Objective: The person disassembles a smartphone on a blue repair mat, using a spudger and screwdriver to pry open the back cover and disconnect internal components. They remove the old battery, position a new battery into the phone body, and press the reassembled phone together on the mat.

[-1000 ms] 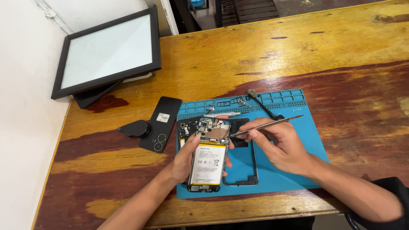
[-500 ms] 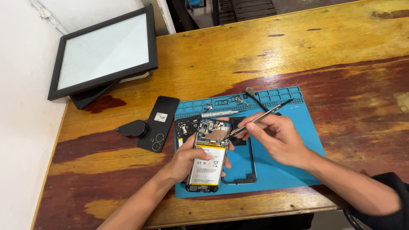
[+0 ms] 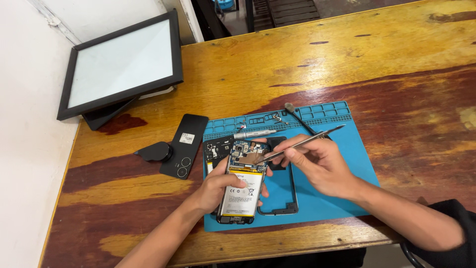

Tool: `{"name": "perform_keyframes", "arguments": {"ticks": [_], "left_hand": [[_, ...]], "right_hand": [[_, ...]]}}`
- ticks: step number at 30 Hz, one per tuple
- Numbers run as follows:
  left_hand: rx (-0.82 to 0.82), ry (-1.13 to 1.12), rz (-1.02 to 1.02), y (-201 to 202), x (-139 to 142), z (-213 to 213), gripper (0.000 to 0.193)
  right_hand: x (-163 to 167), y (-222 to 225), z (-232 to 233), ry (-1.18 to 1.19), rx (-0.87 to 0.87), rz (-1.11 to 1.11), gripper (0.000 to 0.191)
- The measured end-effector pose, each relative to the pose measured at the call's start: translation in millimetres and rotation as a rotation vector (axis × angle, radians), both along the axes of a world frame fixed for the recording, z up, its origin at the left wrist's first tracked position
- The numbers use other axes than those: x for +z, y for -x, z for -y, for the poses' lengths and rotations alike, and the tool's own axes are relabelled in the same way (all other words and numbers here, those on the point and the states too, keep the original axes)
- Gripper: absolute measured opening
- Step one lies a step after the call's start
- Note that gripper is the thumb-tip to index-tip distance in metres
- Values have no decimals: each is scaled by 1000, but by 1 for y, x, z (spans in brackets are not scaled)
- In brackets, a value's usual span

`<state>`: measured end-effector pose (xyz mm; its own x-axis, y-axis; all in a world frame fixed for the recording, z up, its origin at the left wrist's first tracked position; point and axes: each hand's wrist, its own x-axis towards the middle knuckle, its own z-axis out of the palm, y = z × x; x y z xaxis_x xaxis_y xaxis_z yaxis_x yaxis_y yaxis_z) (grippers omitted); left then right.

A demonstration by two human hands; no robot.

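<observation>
Low in the middle of the frame, on the blue mat (image 3: 342, 164), the left hand (image 3: 218, 186) grips the opened phone (image 3: 242, 183) by its edges. Just right, the right hand (image 3: 320, 166) pinches metal tweezers (image 3: 302, 144), tip seemingly touching the phone's upper board.

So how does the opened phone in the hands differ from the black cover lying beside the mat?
The opened phone shows its pale battery and circuit board; the black back cover shows only a dark plain surface with round camera holes. The phone is gripped by the left hand on the blue mat; the cover lies untouched on the wooden table. Both are similar-sized flat rectangles.
</observation>
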<state>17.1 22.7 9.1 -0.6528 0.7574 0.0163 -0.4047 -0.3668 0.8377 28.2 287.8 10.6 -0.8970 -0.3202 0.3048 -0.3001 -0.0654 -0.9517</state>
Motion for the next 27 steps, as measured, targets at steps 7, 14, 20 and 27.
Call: {"name": "perform_keyframes", "arguments": {"ticks": [7,14,20,27], "left_hand": [[-6,28,2,-1,3,0,79],[-41,23,-30,-2,5,2,85],[-54,18,-8,-1,3,-1,84],[-33,57,-22,-1,1,-2,80]], "right_hand": [[6,-5,4,-44,-2,-25,25],[4,-7,5,-67,2,-20,23],[-3,-6,6,22,-50,40,20],[-7,-3,9,71,-99,130,23]]}}
